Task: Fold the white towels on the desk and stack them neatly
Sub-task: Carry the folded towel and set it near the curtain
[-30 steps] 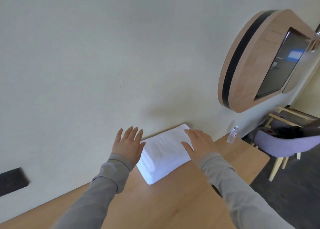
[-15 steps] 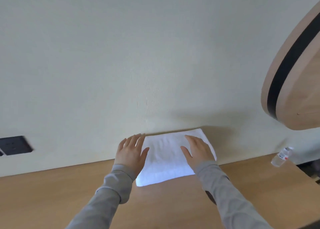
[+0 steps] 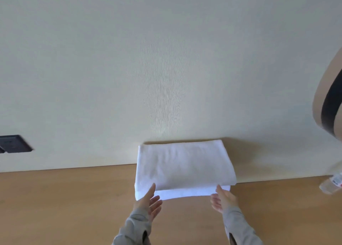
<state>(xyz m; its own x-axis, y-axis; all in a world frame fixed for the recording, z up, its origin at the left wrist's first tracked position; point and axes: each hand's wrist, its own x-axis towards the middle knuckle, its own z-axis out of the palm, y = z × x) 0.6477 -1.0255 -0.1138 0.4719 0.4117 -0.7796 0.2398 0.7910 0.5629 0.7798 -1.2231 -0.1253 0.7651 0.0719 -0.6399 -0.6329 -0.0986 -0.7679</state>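
Towels (image 3: 185,166), white and folded, lie stacked at the back of the desk (image 3: 74,198) against the wall (image 3: 166,59); the left hand (image 3: 148,201) and right hand (image 3: 223,198), which lay flat on them before, have drawn back to the front corners, fingers straight and spread, only thumbs touching. I judge the stack is being squared, and the task nearly done.

Brown wooden tabletop (image 3: 64,198) lies open either side of the folded white towel stack (image 3: 185,167), cream wall (image 3: 166,68) blocks behind it, clear plastic bottle (image 3: 333,184) stands far right

Folded white towels (image 3: 185,167) stacked on desk (image 3: 74,198) against wall (image 3: 166,59) — left hand (image 3: 148,202), right hand (image 3: 223,198) touch near corners, fingers straight.
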